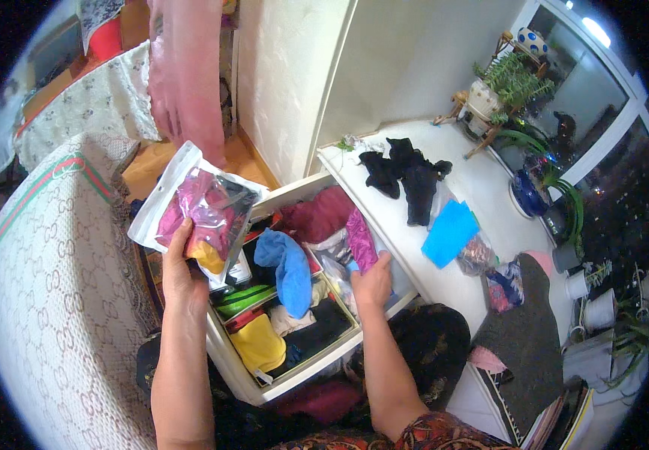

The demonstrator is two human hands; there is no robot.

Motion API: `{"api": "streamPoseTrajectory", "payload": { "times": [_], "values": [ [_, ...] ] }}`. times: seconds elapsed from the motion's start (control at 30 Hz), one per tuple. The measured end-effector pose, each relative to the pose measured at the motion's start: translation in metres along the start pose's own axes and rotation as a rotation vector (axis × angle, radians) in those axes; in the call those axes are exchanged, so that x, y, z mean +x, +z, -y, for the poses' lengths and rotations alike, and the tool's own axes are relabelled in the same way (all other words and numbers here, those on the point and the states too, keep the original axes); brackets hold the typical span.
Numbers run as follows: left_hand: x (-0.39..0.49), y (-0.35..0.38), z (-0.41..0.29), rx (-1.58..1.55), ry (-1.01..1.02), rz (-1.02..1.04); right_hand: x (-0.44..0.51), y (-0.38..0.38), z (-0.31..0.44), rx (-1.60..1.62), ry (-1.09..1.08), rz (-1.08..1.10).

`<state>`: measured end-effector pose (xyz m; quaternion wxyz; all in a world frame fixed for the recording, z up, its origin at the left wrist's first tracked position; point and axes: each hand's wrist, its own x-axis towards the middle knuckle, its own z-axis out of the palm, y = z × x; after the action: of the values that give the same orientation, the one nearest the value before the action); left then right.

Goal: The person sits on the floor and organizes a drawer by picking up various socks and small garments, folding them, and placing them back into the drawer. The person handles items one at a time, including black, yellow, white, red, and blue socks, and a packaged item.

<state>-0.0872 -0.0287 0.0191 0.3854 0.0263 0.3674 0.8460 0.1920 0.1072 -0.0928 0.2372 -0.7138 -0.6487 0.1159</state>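
Note:
My left hand grips a clear-fronted, white-edged zip bag with pink, yellow and dark cloth inside, above the left side of an open drawer. On the right, inside the drawer, my right hand has hold of a shiny magenta fabric item. Between the hands a blue cloth item, perhaps a sock, lies across a divided box. Yellow cloth, a green item and black cloth lie in the box. Behind it is burgundy fabric.
Right of the drawer, a white surface bears black garments, a bright blue folded cloth and a clear bag. Potted plants line the window. A patterned cover drapes furniture at left; a pink curtain hangs behind.

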Motion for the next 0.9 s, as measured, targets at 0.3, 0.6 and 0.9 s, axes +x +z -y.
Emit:
{"api": "streamPoseTrajectory", "payload": {
  "times": [0.3, 0.6, 0.9],
  "values": [
    [0.001, 0.0, 0.005, 0.014, 0.031, 0.085, -0.075, -0.046, 0.052, 0.264, -0.372, 0.256],
    [-0.008, 0.005, 0.018, 0.073, 0.036, 0.201, -0.099, 0.009, 0.064, 0.52, -0.461, 0.779],
    [-0.027, 0.018, 0.015, 0.633, -0.104, 0.446, -0.05, -0.106, 0.09, 0.342, -0.887, -0.014]
  ]
}}
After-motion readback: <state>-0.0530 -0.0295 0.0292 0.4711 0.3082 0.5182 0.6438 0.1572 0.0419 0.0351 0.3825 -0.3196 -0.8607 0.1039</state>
